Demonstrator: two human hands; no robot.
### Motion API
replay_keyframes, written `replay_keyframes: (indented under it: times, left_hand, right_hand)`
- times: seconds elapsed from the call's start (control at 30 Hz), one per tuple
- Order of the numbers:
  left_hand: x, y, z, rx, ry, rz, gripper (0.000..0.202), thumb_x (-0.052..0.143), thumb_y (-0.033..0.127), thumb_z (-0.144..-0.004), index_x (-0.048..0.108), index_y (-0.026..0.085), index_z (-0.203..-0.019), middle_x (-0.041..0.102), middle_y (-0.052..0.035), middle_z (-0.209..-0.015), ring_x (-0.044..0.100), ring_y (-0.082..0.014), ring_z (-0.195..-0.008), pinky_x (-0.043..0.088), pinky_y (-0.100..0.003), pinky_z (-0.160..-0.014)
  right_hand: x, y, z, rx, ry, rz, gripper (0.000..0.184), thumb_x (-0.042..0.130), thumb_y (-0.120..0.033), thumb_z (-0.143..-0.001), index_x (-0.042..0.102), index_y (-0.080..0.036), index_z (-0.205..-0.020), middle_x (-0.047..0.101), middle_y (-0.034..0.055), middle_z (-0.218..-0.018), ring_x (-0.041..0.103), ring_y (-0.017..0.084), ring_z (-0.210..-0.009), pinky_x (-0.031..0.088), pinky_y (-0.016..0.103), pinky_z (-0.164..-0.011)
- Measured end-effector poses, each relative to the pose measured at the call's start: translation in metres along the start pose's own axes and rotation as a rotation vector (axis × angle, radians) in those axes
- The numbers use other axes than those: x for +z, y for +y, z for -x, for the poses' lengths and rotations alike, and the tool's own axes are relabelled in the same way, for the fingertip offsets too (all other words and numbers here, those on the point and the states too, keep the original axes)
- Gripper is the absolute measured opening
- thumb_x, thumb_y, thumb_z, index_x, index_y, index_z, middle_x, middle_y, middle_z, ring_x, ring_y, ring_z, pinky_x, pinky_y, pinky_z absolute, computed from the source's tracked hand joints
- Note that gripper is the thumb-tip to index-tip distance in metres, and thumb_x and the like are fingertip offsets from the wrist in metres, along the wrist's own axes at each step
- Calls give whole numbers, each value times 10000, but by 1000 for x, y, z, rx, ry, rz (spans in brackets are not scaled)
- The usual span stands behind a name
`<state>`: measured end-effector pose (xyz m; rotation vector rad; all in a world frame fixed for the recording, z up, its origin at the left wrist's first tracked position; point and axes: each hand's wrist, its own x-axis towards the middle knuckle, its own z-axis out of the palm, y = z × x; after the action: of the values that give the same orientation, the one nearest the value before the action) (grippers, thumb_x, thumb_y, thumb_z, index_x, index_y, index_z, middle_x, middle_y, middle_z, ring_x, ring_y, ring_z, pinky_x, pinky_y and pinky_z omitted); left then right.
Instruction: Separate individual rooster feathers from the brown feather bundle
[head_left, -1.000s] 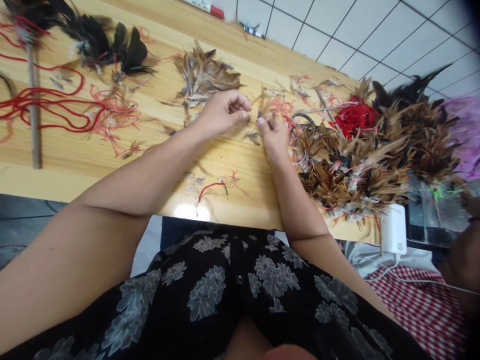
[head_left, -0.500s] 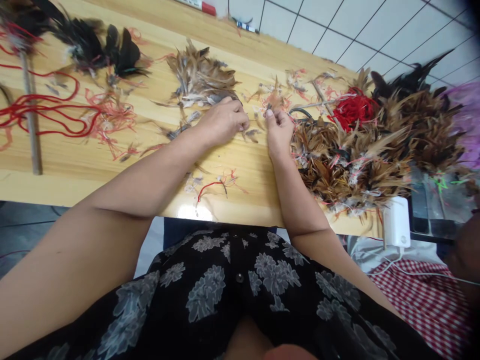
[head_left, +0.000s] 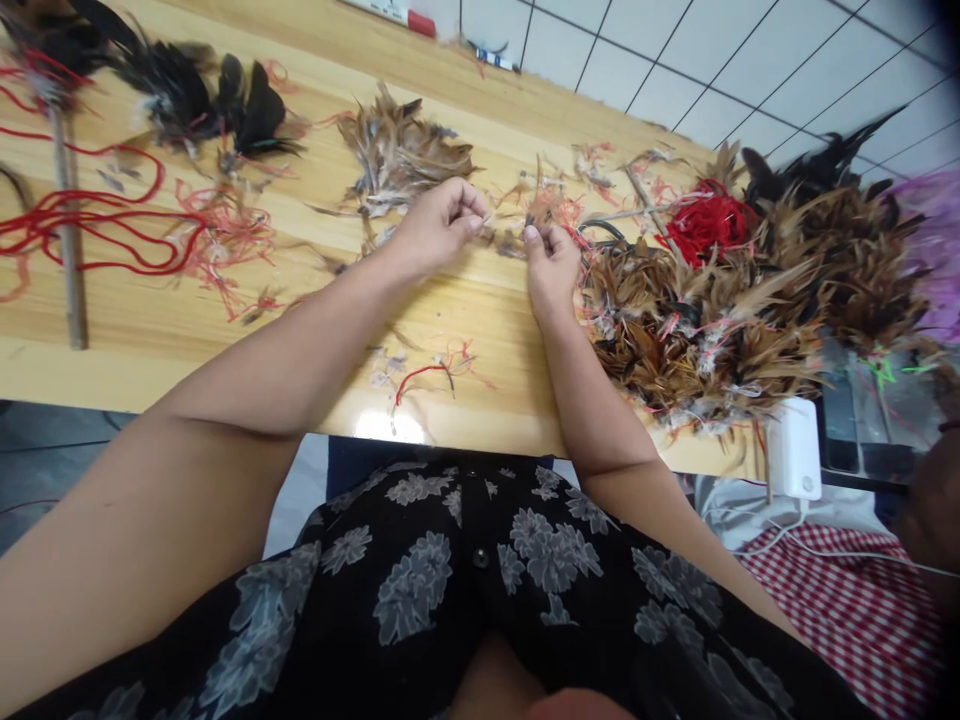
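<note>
My left hand [head_left: 442, 228] is raised over the middle of the table, thumb and fingers pinched at a tiny pale bit too small to name. Just behind it lies a fanned bunch of brown feathers [head_left: 409, 155]. Opposite, my right hand [head_left: 553, 270] is closed too, its thumb against the forefinger; whatever it pinches is hidden or too fine to make out. Small loose grey feathers [head_left: 511, 245] show between the two hands. Beyond the right fingertips are a brown tuft and pink-red thread scraps [head_left: 553, 208]. A large heap of brown feather bunches [head_left: 697, 320] lies beside my right forearm.
Red cord [head_left: 112, 230] and a wooden stick [head_left: 69, 240] lie at the left, near black feathers [head_left: 251, 105]. A red thread bundle [head_left: 709, 222] rests by the heap. Markers [head_left: 420, 22] lie at the back. A white plugged box [head_left: 795, 448] stands at the front right, near another person's arm [head_left: 934, 480].
My left hand has turned and lifted slightly, so its thumb and fingertips now show. My right hand has shifted a little left and toward me.
</note>
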<state>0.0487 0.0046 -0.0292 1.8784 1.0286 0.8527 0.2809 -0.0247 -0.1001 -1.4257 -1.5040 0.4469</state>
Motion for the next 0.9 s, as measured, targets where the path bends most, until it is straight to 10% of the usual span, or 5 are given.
replay_keyframes:
  times: [0.27, 0.57, 0.9]
  left_hand:
    - [27, -7, -2, -49, 51, 268, 194, 807, 384, -1072, 664, 265, -1016, 754, -43, -838, 770, -236, -856, 675, -414, -841]
    - [28, -6, 2, 0, 60, 144, 104, 768, 281, -1005, 671, 272, -971, 754, -14, -826, 720, -217, -797, 599, -364, -783]
    - [15, 13, 11, 81, 53, -140, 100, 707, 293, -1066, 796, 302, -1022, 835, -56, -1056, 744, -302, -1221, 597, -534, -1101]
  right_hand:
    - [3, -41, 7, 165, -49, -142, 693, 676, -945, -1056, 689, -272, -895, 724, 60, -964, 732, 276, -1075, 686, 557, -1148]
    - [11, -30, 10, 147, -76, -78, 620, 720, -863, -1079, 771, -255, -971, 688, 53, -992, 697, 253, -1075, 649, 452, -1086]
    - [16, -38, 12, 200, -64, -188, 644, 710, -862, -1084, 657, -273, -830, 631, 13, -865, 689, 234, -994, 678, 493, -1106]
